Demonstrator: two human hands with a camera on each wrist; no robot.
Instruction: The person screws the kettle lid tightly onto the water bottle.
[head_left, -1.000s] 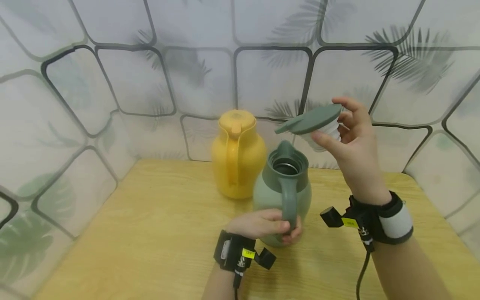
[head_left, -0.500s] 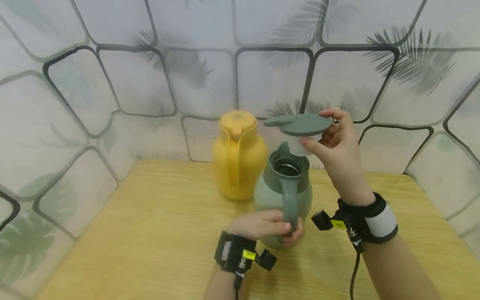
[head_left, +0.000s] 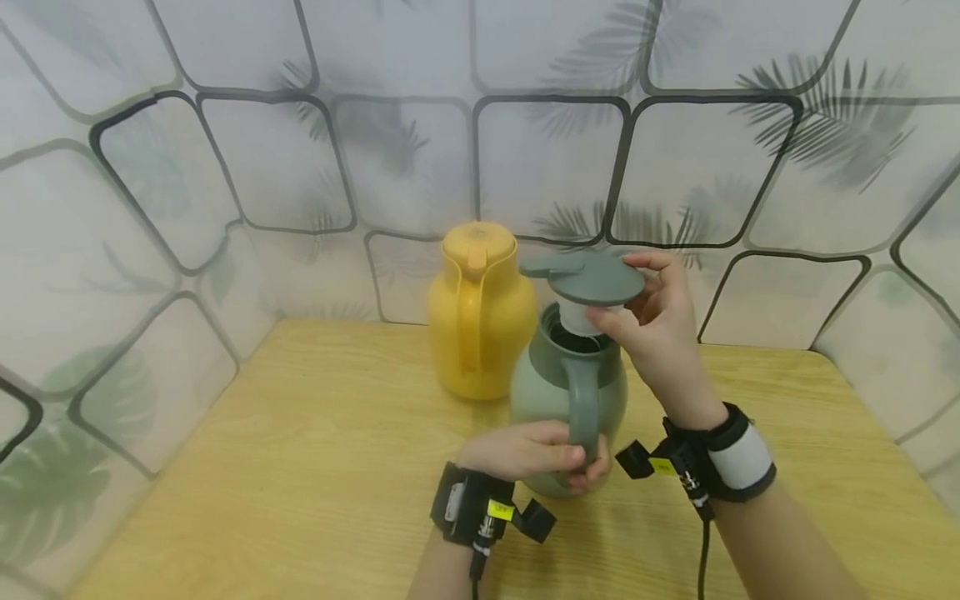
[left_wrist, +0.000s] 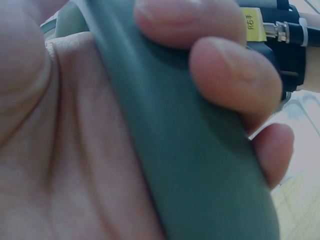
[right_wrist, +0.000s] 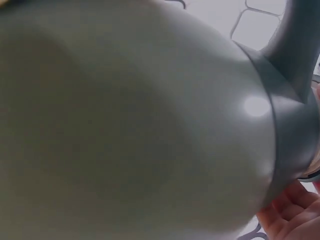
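Note:
A green thermos jug (head_left: pixel 536 392) stands on the wooden table. My left hand (head_left: pixel 528 450) grips the lower part of its handle (head_left: pixel 583 400); in the left wrist view the fingers curl round the handle (left_wrist: pixel 165 140). My right hand (head_left: pixel 663 333) holds the jug's lid (head_left: pixel 596 279) by its right side, thumb on the white stopper below and fingers at the rim. The lid sits tilted just over the jug's mouth, with the lower end of the stopper at the opening. The jug's body (right_wrist: pixel 135 120) fills most of the right wrist view.
A yellow thermos jug (head_left: pixel 480 325) stands upright just behind and left of the green one, its lid on. The wooden table (head_left: pixel 300 467) reaches back to a wall (head_left: pixel 547 167) of patterned fabric. A cable hangs from each wrist camera.
My right hand has brought the lid down and to the left, from above the jug to its mouth, and the lid has levelled out. The left hand keeps its grip on the handle.

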